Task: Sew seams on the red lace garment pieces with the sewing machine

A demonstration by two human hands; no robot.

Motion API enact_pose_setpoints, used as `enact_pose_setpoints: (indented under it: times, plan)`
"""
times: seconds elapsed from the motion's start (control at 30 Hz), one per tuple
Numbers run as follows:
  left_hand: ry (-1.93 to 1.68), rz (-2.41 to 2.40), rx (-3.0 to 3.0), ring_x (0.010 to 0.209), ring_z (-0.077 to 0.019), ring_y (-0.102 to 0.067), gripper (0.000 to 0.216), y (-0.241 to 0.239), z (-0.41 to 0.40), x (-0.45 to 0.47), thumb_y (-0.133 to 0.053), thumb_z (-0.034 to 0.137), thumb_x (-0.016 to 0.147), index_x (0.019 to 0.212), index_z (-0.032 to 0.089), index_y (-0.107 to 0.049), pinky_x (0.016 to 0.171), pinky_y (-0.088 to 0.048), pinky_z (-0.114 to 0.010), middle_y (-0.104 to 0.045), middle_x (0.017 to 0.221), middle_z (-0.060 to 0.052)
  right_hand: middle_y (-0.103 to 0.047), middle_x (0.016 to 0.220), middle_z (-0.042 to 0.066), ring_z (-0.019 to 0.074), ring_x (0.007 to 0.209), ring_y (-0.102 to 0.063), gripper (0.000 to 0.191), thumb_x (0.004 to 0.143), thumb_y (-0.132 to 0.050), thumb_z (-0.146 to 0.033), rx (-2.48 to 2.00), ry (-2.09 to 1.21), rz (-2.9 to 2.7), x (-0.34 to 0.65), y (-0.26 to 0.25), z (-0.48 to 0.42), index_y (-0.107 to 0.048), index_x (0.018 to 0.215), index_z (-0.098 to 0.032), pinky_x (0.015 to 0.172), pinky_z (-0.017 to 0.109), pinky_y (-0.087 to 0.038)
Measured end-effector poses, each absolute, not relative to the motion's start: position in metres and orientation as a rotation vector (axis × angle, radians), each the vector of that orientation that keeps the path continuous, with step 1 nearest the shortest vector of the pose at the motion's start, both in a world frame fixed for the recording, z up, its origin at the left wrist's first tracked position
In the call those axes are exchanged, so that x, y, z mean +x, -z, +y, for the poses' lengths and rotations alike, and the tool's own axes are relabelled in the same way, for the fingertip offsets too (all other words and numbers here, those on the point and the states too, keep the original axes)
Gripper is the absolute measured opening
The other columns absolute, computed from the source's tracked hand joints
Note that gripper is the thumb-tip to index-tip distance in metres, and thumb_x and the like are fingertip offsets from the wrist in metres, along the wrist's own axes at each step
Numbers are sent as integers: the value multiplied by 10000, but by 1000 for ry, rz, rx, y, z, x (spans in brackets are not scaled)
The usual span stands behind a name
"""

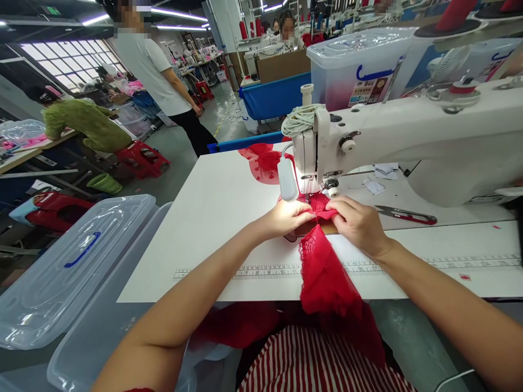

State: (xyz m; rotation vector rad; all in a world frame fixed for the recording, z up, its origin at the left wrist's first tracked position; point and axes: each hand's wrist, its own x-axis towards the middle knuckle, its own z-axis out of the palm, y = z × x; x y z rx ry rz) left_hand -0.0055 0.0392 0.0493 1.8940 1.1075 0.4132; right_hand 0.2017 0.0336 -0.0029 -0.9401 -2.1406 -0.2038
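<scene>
A white sewing machine (379,130) stands on the table, its lamp lighting the needle area. Under the presser foot lies red lace fabric (319,203). My left hand (291,218) pinches the fabric's left edge between thumb and fingers. On the other side, my right hand (356,224) grips its right edge, fingers curled. A thread links this piece to a second red lace-edged piece (327,272), which hangs over the table's front edge toward my lap. The fingertips partly hide the fabric between them.
Thread snips (406,215) lie right of my right hand, with paper labels (386,171) behind. Red pieces (267,163) rest behind the machine head. A ruler strip (261,271) runs along the white table (196,218). Plastic boxes (81,267) stand at left; a person (155,71) stands beyond.
</scene>
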Motion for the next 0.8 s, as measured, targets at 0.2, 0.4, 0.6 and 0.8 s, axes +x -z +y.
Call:
enact_pose_setpoints:
  times: [0.2, 0.4, 0.6, 0.8]
  plan:
    - [-369, 1006, 2080, 545, -86, -402, 367, -52, 42, -8, -446, 398, 945, 659, 170, -482, 539, -357, -222, -418, 590, 39, -686, 1100, 94, 160, 779, -657, 308, 839, -479, -74, -739, -104, -2233, 202, -1, 32, -566, 1114, -181, 626, 260, -498]
    - [-365, 1095, 2240, 572, -102, -423, 266, -42, 43, -12, -416, 265, 933, 683, 178, -443, 532, -337, -240, -434, 642, 27, -551, 665, -2, 127, 573, -461, 164, 905, -478, -203, -917, -218, -2238, 198, 2, 37, -570, 768, -203, 547, 252, -362]
    - [-406, 1107, 2371, 655, -127, -452, 135, -41, 45, -12, -439, 63, 764, 704, 184, -432, 613, -357, -258, -465, 671, 25, -371, 590, -24, 116, 559, -353, 357, 947, -469, -300, -935, -374, -2069, 194, 1, 36, -430, 604, -207, 539, 256, -299]
    - [-533, 1300, 2549, 729, -160, -473, 187, -27, 41, 1, -644, 237, 801, 733, 179, -480, 670, -384, -289, -539, 761, -2, -397, 596, -17, 113, 563, -363, 360, 956, -472, -320, -909, -401, -2060, 193, 0, 33, -497, 620, -195, 547, 256, -309]
